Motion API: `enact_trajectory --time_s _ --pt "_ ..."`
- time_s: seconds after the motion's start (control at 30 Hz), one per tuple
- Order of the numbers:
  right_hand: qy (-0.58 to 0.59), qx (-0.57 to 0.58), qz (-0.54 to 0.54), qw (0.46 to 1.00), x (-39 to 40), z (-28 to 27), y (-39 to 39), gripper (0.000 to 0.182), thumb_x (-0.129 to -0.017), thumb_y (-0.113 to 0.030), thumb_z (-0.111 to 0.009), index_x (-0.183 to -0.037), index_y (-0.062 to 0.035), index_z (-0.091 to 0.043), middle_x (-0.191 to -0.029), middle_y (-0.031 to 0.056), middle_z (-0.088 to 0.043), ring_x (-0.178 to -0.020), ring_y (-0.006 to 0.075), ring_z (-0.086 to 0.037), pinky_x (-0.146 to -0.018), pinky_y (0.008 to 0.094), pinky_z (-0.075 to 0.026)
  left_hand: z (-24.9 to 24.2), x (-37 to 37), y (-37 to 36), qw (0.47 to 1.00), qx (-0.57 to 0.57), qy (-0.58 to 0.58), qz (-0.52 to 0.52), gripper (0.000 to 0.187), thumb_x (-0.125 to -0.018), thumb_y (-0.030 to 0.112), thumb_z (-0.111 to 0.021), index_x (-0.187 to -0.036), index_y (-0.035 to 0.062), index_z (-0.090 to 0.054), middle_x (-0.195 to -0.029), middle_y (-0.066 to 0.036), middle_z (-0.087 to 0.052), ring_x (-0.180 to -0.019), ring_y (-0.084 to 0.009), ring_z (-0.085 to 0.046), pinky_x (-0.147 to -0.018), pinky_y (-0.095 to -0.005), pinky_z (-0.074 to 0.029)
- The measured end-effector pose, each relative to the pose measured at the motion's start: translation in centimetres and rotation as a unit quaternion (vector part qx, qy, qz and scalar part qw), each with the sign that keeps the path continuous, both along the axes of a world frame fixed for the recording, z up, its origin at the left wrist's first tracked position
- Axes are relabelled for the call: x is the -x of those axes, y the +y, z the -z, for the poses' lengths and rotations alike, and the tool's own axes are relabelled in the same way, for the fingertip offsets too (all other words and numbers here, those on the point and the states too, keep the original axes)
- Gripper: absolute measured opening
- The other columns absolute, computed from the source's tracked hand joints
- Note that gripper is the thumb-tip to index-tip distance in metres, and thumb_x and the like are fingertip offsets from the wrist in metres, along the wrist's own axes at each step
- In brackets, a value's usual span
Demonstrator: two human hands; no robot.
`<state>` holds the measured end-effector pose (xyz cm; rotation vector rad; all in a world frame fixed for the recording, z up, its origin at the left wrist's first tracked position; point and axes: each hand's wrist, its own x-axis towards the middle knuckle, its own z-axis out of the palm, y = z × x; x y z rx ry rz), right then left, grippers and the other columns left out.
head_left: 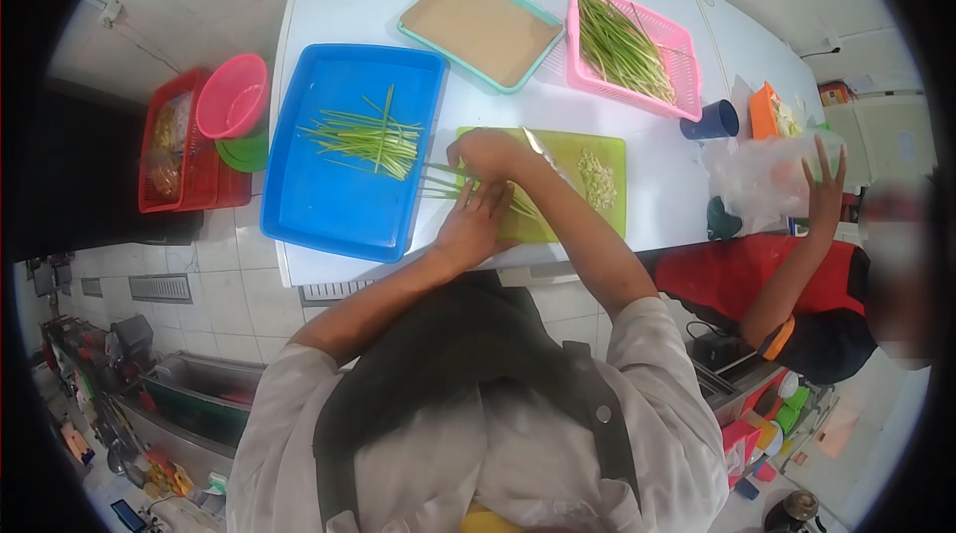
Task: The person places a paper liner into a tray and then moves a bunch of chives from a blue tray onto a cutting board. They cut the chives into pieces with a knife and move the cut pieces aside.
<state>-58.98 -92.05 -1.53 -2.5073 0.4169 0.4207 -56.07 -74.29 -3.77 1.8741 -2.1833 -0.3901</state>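
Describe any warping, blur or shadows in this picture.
Head view: fisheye warping bows the white table, corners are black; head view: the co-worker's head is blurred, left hand and right hand fairly clear; head view: soft shadow beside the blue cup.

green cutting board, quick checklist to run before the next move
1. Left hand on the stalks: ok, its fingers close over them.
2. Right hand grip: cannot tell, its curled fingers hide it.
3. Knife blade clear of the arm: not ok, the right forearm passes over it.
4. Chopped pieces contained: ok, piled on the green cutting board.
5. Room in the blue tray: ok, bare floor shows around its pile.
6. Pink basket stocked: ok, long stalks inside.
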Motion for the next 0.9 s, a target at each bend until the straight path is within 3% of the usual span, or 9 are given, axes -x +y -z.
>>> enact_trajectory --time_s 0.13,0.23,0.33,0.63,0.9 --pt "-0.001 0.071 0.015 0.997 0.2 -0.1 0.7 0.016 -0.084 -0.010 -0.064 -0.097 -0.0068 -0.074 -0.099 0.0186 -0.076 -0.091 0.0398 -0.073 -0.080 0.0491 -0.058 0.5 0.1 -0.1 1.000 0.013 0.027 0.003 0.086 -0.091 0.057 -0.066 -0.149 -0.0023 -0.045 -0.152 -0.021 -0.046 -0.148 -0.0364 -0.036 -0.125 -0.0550 -0.023" --pt "0.008 0.113 0.071 0.991 0.8 -1.2 2.4 0.016 -0.088 -0.016 -0.059 -0.090 -0.0056 -0.071 -0.094 0.0198 -0.073 -0.092 0.0399 -0.072 -0.078 0.0521 -0.055 0.2 0.0 0.0 0.998 0.034 0.053 0.008 0.081 -0.091 0.054 -0.068 -0.145 -0.0028 -0.048 -0.145 -0.021 -0.050 -0.143 -0.0401 -0.040 -0.121 -0.0577 -0.026" --pt "-0.020 0.078 0.131 0.988 0.9 -1.9 3.3 0.016 -0.089 -0.015 -0.059 -0.090 -0.0043 -0.071 -0.096 0.0221 -0.073 -0.092 0.0409 -0.072 -0.079 0.0521 -0.055 0.4 -0.1 0.0 0.999 0.016 0.040 0.015 0.082 -0.091 0.055 -0.068 -0.145 -0.0038 -0.048 -0.144 -0.021 -0.051 -0.142 -0.0409 -0.040 -0.121 -0.0580 -0.027" --pt "-0.040 -0.015 0.121 0.992 2.4 0.4 0.4 0.014 -0.086 -0.018 -0.065 -0.089 -0.0094 -0.075 -0.095 0.0217 -0.074 -0.091 0.0411 -0.072 -0.081 0.0518 -0.057 0.0 0.1 0.0 1.000 0.022 0.022 0.002 0.088 -0.092 0.057 -0.066 -0.150 -0.0054 -0.043 -0.150 -0.022 -0.048 -0.146 -0.0375 -0.039 -0.124 -0.0546 -0.025" --pt "-0.022 0.009 0.111 0.993 2.4 1.3 0.2 0.019 -0.087 -0.021 -0.062 -0.091 -0.0077 -0.074 -0.093 0.0175 -0.073 -0.089 0.0388 -0.069 -0.082 0.0481 -0.055 0.1 0.0 0.0 1.000 0.005 -0.008 0.002 0.092 -0.093 0.060 -0.063 -0.154 -0.0042 -0.039 -0.155 -0.022 -0.044 -0.150 -0.0358 -0.035 -0.126 -0.0529 -0.021"
